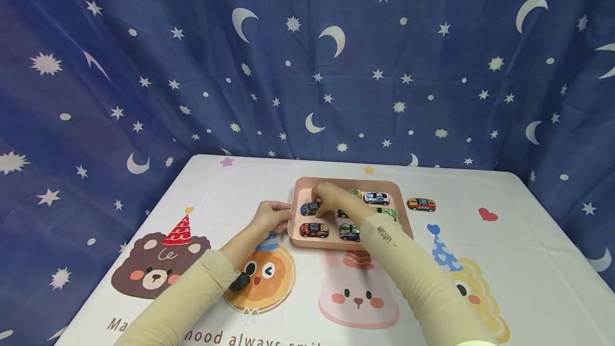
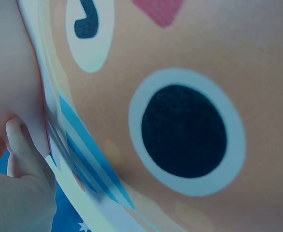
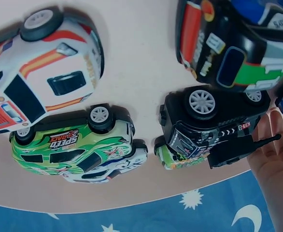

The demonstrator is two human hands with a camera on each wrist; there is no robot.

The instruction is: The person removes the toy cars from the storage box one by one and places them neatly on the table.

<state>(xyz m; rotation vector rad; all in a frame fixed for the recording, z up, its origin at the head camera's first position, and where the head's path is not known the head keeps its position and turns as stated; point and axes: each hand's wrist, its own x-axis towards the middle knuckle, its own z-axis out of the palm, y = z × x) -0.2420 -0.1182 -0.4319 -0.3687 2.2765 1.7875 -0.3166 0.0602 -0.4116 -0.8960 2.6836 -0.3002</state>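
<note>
A pink tray [image 1: 394,191] holds several small toy cars. My left hand [image 1: 270,217] grips its left side, and in the left wrist view fingers [image 2: 18,140] press against the tray wall. Over the tray's back left part, my right hand [image 1: 331,197] pinches a blue toy car [image 1: 309,209], which the fingers partly cover. In front of that car are a red toy car [image 1: 314,230] and a dark green-striped toy car [image 1: 349,233]. A black toy car [image 3: 214,116] stands close to the right hand in the right wrist view.
In the tray's right part are a white toy car [image 1: 377,198] and a green toy car [image 1: 385,212], partly behind the right forearm. A red and yellow toy car [image 1: 421,204] lies on the printed tablecloth [image 1: 528,260] right of the tray. A starry blue curtain [image 1: 307,68] hangs behind.
</note>
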